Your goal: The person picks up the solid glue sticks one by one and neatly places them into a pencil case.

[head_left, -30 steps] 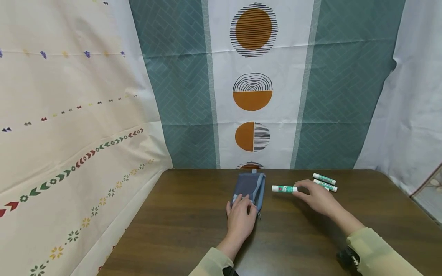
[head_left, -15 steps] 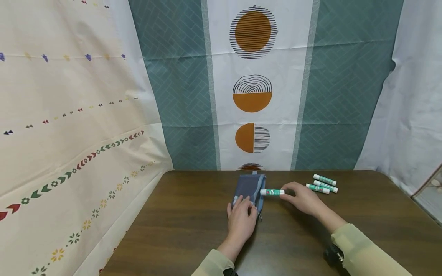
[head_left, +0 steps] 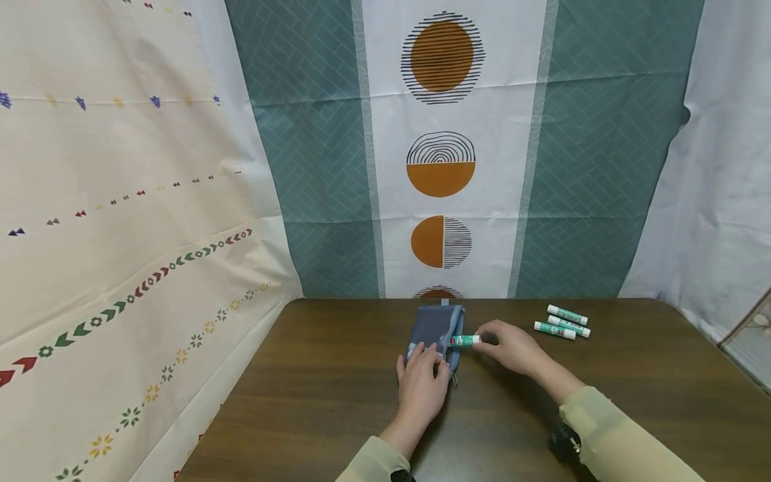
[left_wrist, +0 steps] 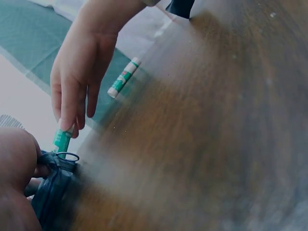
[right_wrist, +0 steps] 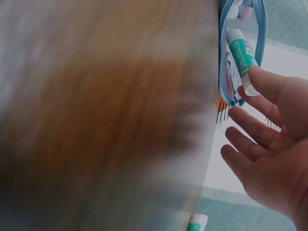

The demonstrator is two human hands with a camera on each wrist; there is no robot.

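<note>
A grey-blue zipper pouch (head_left: 429,325) lies near the far edge of the wooden table, its zipped side facing right. My left hand (head_left: 423,385) holds the pouch at its near end, fingers over the top. Between thumb and index finger, my right hand (head_left: 510,348) pinches one end of a green and white glue stick (head_left: 465,341). The stick's other end is in the pouch's mouth. From the right wrist, the blue-edged opening (right_wrist: 263,29) gapes around the glue stick (right_wrist: 242,57), with pale rounded shapes deeper inside. My other right fingers spread loosely below.
Several more glue sticks (head_left: 554,330) lie close together on the table (head_left: 301,388), to the right of my right hand. A patterned curtain (head_left: 440,254) hangs just behind the table's far edge. Cream cloth (head_left: 120,268) hangs along the left.
My right hand has carried the glue stick leftward from beside the other sticks, and its leading end has entered the pouch opening. My left hand has stayed on the pouch.
</note>
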